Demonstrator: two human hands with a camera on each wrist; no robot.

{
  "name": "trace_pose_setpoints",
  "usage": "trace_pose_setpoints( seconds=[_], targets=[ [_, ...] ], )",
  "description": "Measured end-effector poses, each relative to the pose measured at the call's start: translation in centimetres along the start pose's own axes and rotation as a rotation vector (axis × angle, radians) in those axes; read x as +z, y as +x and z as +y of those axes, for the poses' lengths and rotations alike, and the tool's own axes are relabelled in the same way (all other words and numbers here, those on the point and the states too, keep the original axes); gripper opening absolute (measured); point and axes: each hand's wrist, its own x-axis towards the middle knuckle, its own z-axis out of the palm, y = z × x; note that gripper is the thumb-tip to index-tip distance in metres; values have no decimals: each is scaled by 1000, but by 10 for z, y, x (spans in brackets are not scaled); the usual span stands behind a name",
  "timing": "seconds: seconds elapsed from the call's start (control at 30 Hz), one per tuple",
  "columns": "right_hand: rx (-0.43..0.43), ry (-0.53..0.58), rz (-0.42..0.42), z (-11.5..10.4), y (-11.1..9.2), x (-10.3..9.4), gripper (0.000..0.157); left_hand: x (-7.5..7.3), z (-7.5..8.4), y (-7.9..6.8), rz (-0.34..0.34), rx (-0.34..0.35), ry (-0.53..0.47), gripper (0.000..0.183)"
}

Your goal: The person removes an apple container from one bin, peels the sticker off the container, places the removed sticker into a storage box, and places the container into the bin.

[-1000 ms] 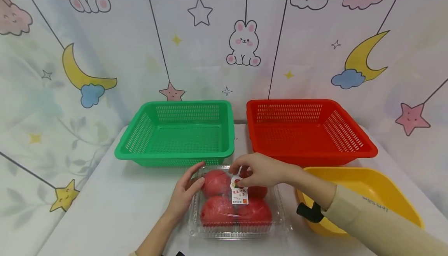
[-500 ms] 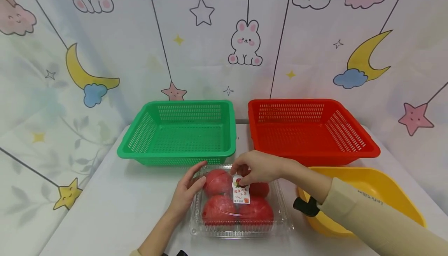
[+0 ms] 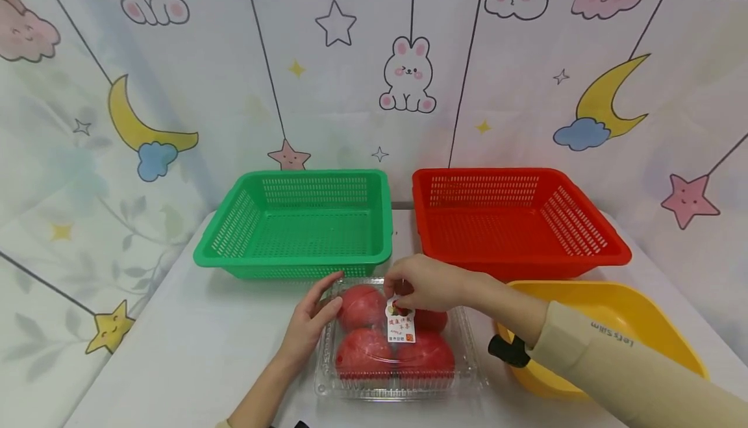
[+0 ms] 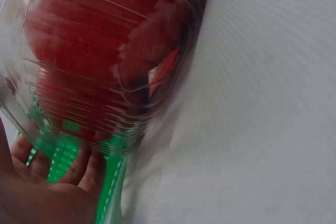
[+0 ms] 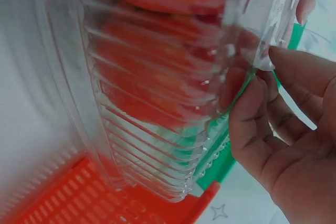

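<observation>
Clear plastic box [image 3: 397,386] of red fruit [image 3: 363,353] | on table [image 3: 204,343], before green basket [image 3: 292,262] | left hand [image 3: 308,319] spread loosely at box's left side; right hand [image 3: 429,282] pinching top of label [image 3: 400,328] | probably fruit-heavy, slick, thin-walled and flexy: hold by ribbed sides [image 5: 152,153]

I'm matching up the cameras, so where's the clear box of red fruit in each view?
Head: the clear box is at the lower centre.
Left wrist: it fills the upper left.
Right wrist: it spans the top and middle.
Shared landmark: the green basket, visible in all three.
</observation>
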Motion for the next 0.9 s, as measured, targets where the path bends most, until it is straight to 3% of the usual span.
trace_pose_setpoints(
  seconds=[0.9],
  targets=[
    [-56,47,-22,2,-4,-5,8,0,-3,1,-2,20,-9,50]
  ],
)
